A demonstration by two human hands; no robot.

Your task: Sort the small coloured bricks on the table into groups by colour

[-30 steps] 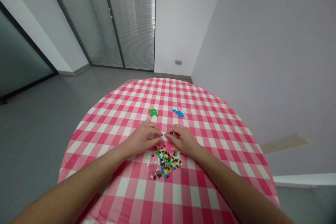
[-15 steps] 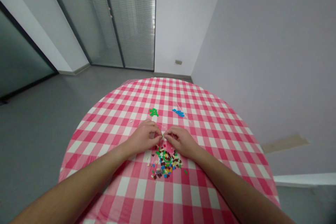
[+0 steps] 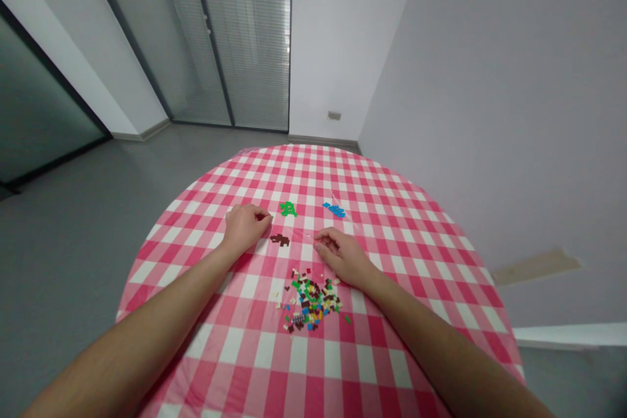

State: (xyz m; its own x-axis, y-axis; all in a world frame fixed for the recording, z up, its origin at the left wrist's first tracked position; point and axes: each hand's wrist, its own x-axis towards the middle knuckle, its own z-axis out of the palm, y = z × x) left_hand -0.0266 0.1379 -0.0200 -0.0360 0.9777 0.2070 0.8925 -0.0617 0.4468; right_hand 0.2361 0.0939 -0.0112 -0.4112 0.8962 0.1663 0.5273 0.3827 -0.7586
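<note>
Left hand (image 3: pixel 246 225) pinched shut beside green bricks (image 3: pixel 288 209), contents indiscernible. Right hand (image 3: pixel 343 255) half-open, empty, near brick pile (image 3: pixel 311 302).

A single head-worn camera sits above the table's (image 3: pixel 392 222) near edge, facing forward and down across it. It is near: the left arm (image 3: pixel 147 333) and right arm (image 3: pixel 441 339) enter from the bottom corners. Beyond the table's far edge show floor (image 3: pixel 98 196), glass doors (image 3: pixel 235 32) and wall (image 3: pixel 490 78).

A round bench (image 3: pixel 313 158) covered by a red-and-white checked cloth (image 3: pixel 406 255) fills the lower middle of the frame. At lower centre lies a mixed pile of small bricks (image 3: pixel 312 304). Just above it is a brown cluster (image 3: pixel 279 240), with a green cluster (image 3: pixel 288 209) and a blue cluster (image 3: pixel 335 210) higher up.
</note>
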